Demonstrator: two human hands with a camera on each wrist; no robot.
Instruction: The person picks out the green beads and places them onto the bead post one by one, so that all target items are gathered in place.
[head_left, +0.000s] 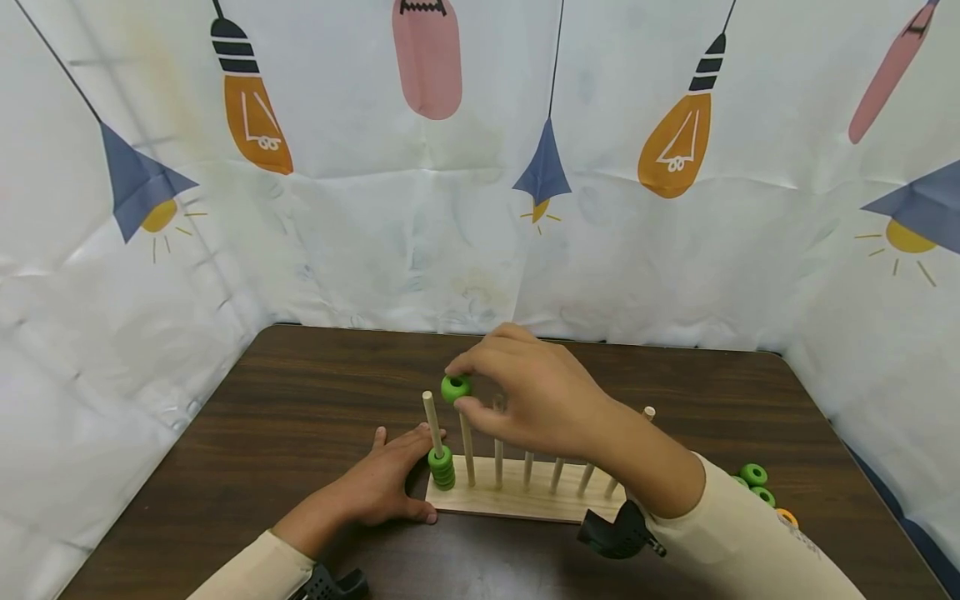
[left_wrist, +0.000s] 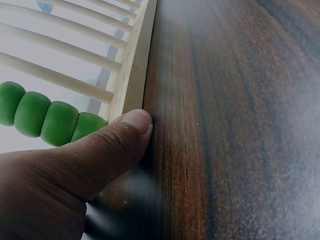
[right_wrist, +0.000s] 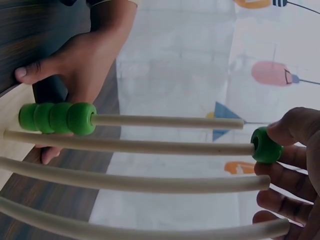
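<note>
A wooden peg stand [head_left: 510,492] with a row of upright pegs is on the table. Several green beads [head_left: 442,468] are stacked at the bottom of its leftmost peg. My left hand [head_left: 382,483] grips the stand's left end, thumb at the front edge and fingers behind; the left wrist view has the thumb [left_wrist: 117,140] against the base beside the stacked beads. Thumb and fingertips of my right hand [head_left: 536,387] pinch a single green bead [right_wrist: 266,145] at the tip of the second peg [right_wrist: 150,145]. The peg's tip meets the bead's hole; how far inside it sits is hidden.
Loose green beads [head_left: 753,475] and an orange bead [head_left: 787,517] lie on the dark wooden table [head_left: 337,375] at the right, partly behind my right sleeve [head_left: 750,533]. A white printed sheet [head_left: 420,250] hangs behind the table and at its sides.
</note>
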